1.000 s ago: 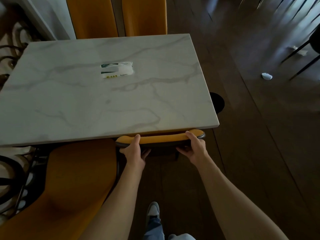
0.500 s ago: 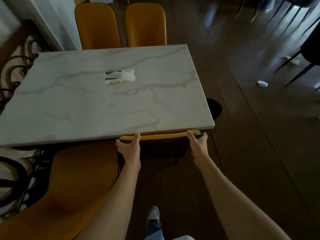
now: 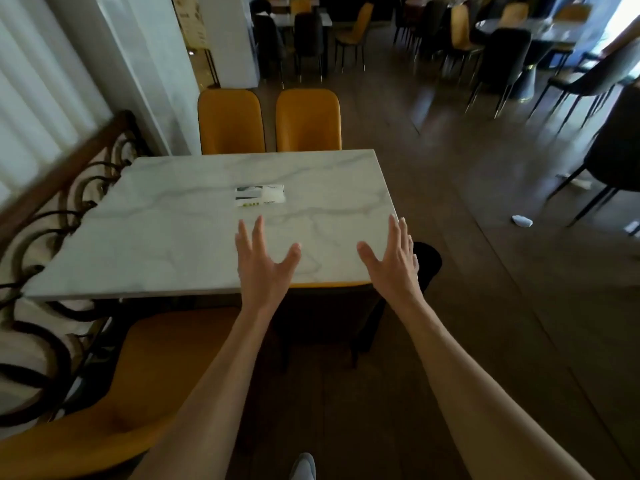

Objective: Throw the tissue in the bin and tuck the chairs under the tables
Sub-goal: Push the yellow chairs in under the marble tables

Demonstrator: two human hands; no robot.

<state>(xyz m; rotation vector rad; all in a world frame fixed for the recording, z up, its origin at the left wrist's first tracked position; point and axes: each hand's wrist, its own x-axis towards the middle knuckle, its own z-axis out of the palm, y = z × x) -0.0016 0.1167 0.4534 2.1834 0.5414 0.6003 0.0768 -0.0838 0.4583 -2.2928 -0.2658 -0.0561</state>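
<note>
The chair [image 3: 329, 285] sits tucked under the marble surface [image 3: 173, 244], only its yellow top showing at the near edge. Open floor lies right, where the tissue [image 3: 522, 220] rests. My left grip [image 3: 263, 261] and right grip [image 3: 393, 261] are released, fingers spread, holding nothing.

The tucked chair [image 3: 329, 285] is mostly hidden under the table [image 3: 173, 244]; only a thin yellow strip shows. The near yellow chair [image 3: 114, 393] is cut off at the bottom edge. Far tables are blurry
</note>
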